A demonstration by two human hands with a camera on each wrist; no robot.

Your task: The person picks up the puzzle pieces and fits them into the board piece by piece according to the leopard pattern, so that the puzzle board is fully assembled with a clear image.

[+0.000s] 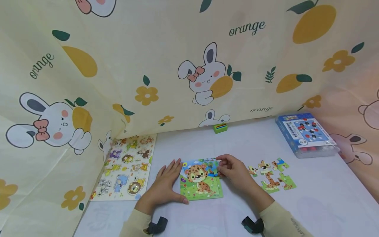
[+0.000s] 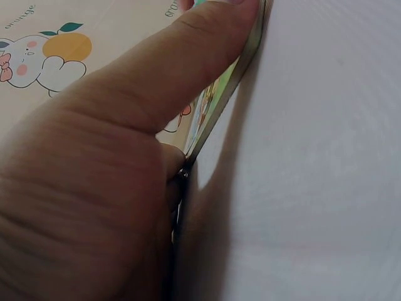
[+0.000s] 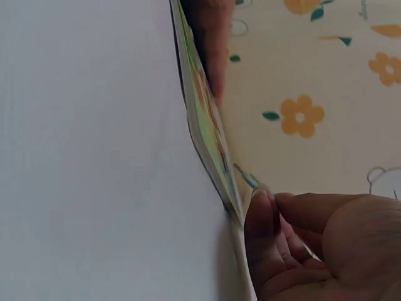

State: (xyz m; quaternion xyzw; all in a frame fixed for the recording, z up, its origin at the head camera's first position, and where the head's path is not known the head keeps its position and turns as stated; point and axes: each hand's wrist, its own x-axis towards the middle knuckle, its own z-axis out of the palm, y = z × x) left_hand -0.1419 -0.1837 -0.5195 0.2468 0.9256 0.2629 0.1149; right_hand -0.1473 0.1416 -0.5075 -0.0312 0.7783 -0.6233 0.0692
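A square leopard puzzle board (image 1: 188,192) lies on the white table before me, with a green lower part and a blue sky above. My left hand (image 1: 167,182) lies along its left side with fingers stretched out and the thumb at the lower edge. At the upper right of the board, my right hand (image 1: 234,169) pinches a puzzle piece (image 3: 249,179) between thumb and index finger. The right wrist view shows this piece tilted, its thin blue-green side just over the board. Right of that hand, several loose puzzle pieces (image 1: 270,182) with leopard and grass parts lie spread out.
A sheet of animal pictures (image 1: 125,176) lies at the left. A green pencil sharpener (image 1: 220,128) stands at the back near the hanging printed cloth (image 1: 165,65). A blue-and-clear plastic box (image 1: 308,135) sits at the back right of the table (image 1: 207,220).
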